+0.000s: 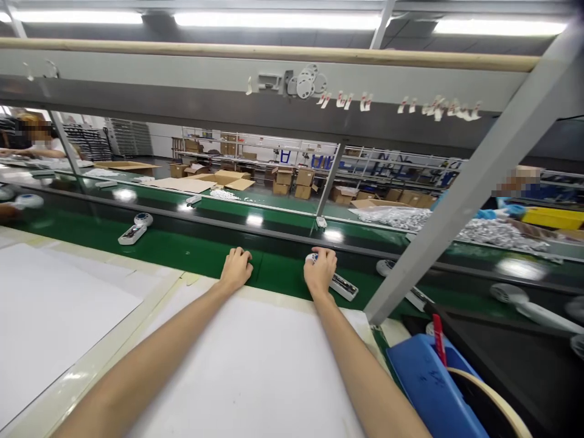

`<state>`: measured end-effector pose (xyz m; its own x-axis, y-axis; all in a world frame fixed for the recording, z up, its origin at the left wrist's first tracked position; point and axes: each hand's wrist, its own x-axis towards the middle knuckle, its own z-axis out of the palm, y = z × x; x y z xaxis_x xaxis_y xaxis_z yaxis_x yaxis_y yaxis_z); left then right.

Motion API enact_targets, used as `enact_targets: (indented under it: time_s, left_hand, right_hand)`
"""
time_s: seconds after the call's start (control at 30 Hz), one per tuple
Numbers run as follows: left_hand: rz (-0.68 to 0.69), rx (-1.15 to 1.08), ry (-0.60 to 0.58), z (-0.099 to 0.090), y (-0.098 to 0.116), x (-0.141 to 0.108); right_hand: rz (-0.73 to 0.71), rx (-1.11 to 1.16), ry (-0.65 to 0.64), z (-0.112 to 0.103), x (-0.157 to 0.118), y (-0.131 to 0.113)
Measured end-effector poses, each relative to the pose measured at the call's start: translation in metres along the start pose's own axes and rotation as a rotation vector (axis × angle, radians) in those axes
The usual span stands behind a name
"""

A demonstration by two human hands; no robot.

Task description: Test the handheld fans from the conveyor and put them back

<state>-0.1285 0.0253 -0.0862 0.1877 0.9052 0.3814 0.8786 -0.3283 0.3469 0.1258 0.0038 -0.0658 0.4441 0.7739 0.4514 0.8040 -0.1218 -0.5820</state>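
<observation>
My right hand (320,271) is closed around the round head of a white device (344,286), whose long open body with dark parts inside points to the lower right on the green conveyor belt (191,250). My left hand (236,268) rests at the belt's near edge, fingers curled; what it holds, if anything, is hidden. Farther left on the belt lies another white device (133,233) with an open body and a round head. Beyond my right hand, one more device (416,298) is partly behind the slanted metal post (460,182).
A white sheet-covered table (255,371) is in front of me. At the lower right stand a blue bin (424,377) with a red-handled tool (438,339) and a black tray (511,359). Other people are at the far left and right. An overhead shelf (159,73) spans the view.
</observation>
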Motion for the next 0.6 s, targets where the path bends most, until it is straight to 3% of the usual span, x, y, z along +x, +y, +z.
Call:
enact_targets:
  time_s: [0.17,0.3,0.4,0.53,0.6]
  left_hand:
    - [-0.025,-0.14,-0.001,-0.004,0.002,-0.002]
    - [-0.085,-0.342,0.001,-0.011,0.011,-0.001]
    - [-0.166,-0.56,-0.064,-0.018,0.032,-0.002]
    - [-0.242,-0.966,-0.326,-0.022,0.072,-0.016]
    - [-0.273,-1.174,-0.4,-0.023,0.088,-0.023]
  right_hand:
    - [0.258,-0.211,-0.276,-0.03,0.029,0.013]
    - [0.344,-0.243,-0.495,-0.041,0.029,0.019]
    - [0.311,-0.139,-0.567,-0.041,0.02,0.004]
    - [0.174,0.149,-0.683,-0.044,0.008,-0.038]
    - [0.096,0.285,-0.75,-0.05,0.005,-0.057]
